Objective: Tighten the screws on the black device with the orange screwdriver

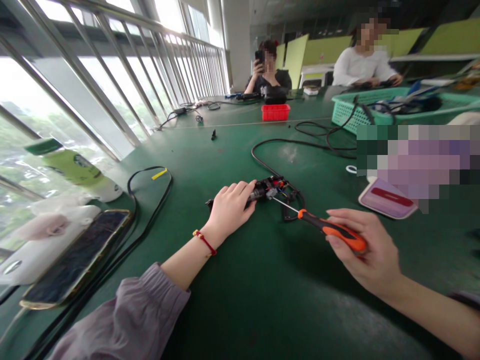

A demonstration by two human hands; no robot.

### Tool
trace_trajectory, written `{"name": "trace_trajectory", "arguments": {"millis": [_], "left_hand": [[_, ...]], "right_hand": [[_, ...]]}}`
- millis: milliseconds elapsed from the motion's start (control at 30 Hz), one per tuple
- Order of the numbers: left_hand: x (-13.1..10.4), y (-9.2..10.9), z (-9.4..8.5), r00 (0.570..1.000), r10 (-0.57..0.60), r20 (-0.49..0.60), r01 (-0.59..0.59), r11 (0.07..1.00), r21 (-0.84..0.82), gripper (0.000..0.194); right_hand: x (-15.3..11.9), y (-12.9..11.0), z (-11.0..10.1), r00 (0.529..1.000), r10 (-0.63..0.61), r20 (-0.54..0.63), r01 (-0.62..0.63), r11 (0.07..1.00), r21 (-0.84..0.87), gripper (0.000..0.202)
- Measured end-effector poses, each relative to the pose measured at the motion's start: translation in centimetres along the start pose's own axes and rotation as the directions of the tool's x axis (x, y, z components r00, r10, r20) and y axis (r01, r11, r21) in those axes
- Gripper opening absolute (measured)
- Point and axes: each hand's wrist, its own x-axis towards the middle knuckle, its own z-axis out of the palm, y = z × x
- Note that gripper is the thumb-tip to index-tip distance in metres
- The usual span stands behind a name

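Note:
My left hand (231, 204) is closed round a dark cylindrical electrical device (258, 192) lying on the green table (240, 300). Its right end is opened up, with red, blue and yellow wires and small parts (279, 188) exposed. A black cord runs from that end. In my right hand (371, 250) is an orange and black screwdriver (333, 230), gripped by its handle between thumb and fingers. The thin metal shaft points left, and its tip meets or nearly meets a grey part among the wires; exact contact is too small to tell.
At left stand a green-capped bottle (75, 170), a phone (78, 257) and black cables (150, 215). Beyond are a red basket (276, 113), a green basket (345, 111) of tools, and a small black piece (213, 135). A purple-pink phone (388, 197) lies right. Two people sit across the table.

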Motion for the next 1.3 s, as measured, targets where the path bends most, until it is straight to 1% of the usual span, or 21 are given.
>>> {"name": "trace_trajectory", "arguments": {"millis": [67, 100, 133, 233, 267, 300, 400, 433, 467, 567, 600, 767, 800, 900, 933, 967, 1067, 1100, 1167, 1267, 1300], "left_hand": [[0.0, 0.04, -0.02, 1.0, -0.002, 0.002, 0.002, 1.0, 0.0, 0.04], [0.01, 0.06, -0.04, 1.0, -0.005, 0.004, 0.005, 1.0, 0.003, 0.04], [0.01, 0.07, -0.05, 1.0, -0.007, 0.006, 0.007, 1.0, 0.007, 0.04], [0.02, 0.09, -0.07, 1.0, -0.011, 0.008, 0.01, 1.0, 0.01, 0.04], [0.01, 0.08, -0.06, 1.0, -0.009, 0.007, 0.009, 1.0, 0.007, 0.04], [0.01, 0.08, -0.05, 1.0, -0.007, 0.006, 0.007, 1.0, 0.004, 0.04], [0.0, 0.06, -0.01, 1.0, -0.006, 0.006, 0.006, 1.0, 0.006, 0.039], [0.0, 0.06, 0.01, 1.0, -0.009, 0.008, 0.009, 1.0, 0.009, 0.039], [-0.01, 0.07, 0.02, 1.0, -0.012, 0.01, 0.011, 1.0, 0.013, 0.04], [0.0, 0.11, 0.04, 1.0, -0.016, 0.016, 0.015, 1.0, 0.022, 0.04], [0.0, 0.12, 0.04, 1.0, -0.016, 0.016, 0.015, 1.0, 0.026, 0.04], [0.01, 0.11, 0.02, 1.0, -0.015, 0.011, 0.014, 0.999, 0.033, 0.04], [0.01, 0.1, 0.02, 1.0, -0.013, 0.009, 0.013, 0.999, 0.03, 0.04], [0.01, 0.09, 0.02, 1.0, -0.01, 0.008, 0.01, 1.0, 0.023, 0.04], [0.01, 0.1, 0.01, 1.0, -0.011, 0.009, 0.011, 1.0, 0.024, 0.04], [0.01, 0.1, 0.01, 1.0, -0.013, 0.011, 0.012, 1.0, 0.025, 0.04], [0.02, 0.11, 0.0, 1.0, -0.016, 0.012, 0.015, 1.0, 0.024, 0.04], [0.02, 0.1, 0.0, 1.0, -0.016, 0.011, 0.015, 1.0, 0.021, 0.04], [0.03, 0.09, 0.02, 1.0, -0.014, 0.008, 0.013, 1.0, 0.013, 0.04], [0.03, 0.06, 0.04, 1.0, -0.012, 0.006, 0.012, 1.0, 0.01, 0.04], [0.03, 0.06, 0.05, 1.0, -0.013, 0.006, 0.013, 1.0, 0.011, 0.04]], "right_hand": [[0.01, -0.01, 0.0, 0.995, -0.022, -0.099, 0.021, 1.0, -0.01, 0.04], [0.03, 0.0, 0.02, 0.993, -0.033, -0.116, 0.032, 0.999, -0.01, 0.041], [0.06, 0.0, 0.03, 0.994, -0.037, -0.102, 0.036, 0.999, -0.01, 0.04], [0.12, 0.01, 0.05, 0.999, -0.006, 0.038, 0.006, 1.0, -0.002, 0.028], [0.11, 0.03, 0.07, 0.998, 0.009, 0.059, -0.009, 1.0, -0.001, 0.027], [0.09, 0.05, 0.09, 0.999, 0.017, 0.047, -0.017, 1.0, 0.002, 0.028], [-0.03, 0.13, 0.15, 0.998, 0.007, -0.068, -0.006, 1.0, 0.012, 0.038], [-0.06, 0.15, 0.15, 0.997, 0.0, -0.076, 0.001, 1.0, 0.013, 0.04], [-0.09, 0.15, 0.15, 0.998, -0.003, -0.056, 0.003, 1.0, 0.014, 0.039], [-0.1, 0.15, 0.11, 0.997, 0.014, 0.072, -0.015, 1.0, 0.008, 0.028], [-0.08, 0.15, 0.09, 0.996, 0.024, 0.082, -0.025, 1.0, 0.007, 0.027], [0.16, 0.06, 0.07, 0.996, -0.001, -0.086, 0.003, 1.0, 0.021, 0.039], [0.2, 0.01, 0.06, 0.998, -0.001, -0.071, 0.003, 1.0, 0.017, 0.037], [0.15, -0.12, 0.06, 0.996, 0.057, 0.072, -0.059, 0.998, 0.025, 0.024], [0.08, -0.11, 0.09, 0.994, 0.071, 0.087, -0.074, 0.997, 0.033, 0.023], [0.0, -0.07, 0.14, 0.995, 0.074, 0.067, -0.077, 0.996, 0.038, 0.026], [-0.2, 0.1, 0.26, 0.995, 0.049, -0.084, -0.046, 0.999, 0.028, 0.041], [-0.2, 0.12, 0.27, 0.994, 0.04, -0.106, -0.038, 0.999, 0.023, 0.043], [-0.09, 0.02, 0.21, 0.997, 0.043, -0.065, -0.042, 0.999, 0.026, 0.037], [0.14, -0.26, 0.06, 0.991, 0.093, 0.095, -0.099, 0.994, 0.057, 0.023], [0.18, -0.31, 0.04, 0.989, 0.099, 0.106, -0.106, 0.993, 0.06, 0.023]]}}
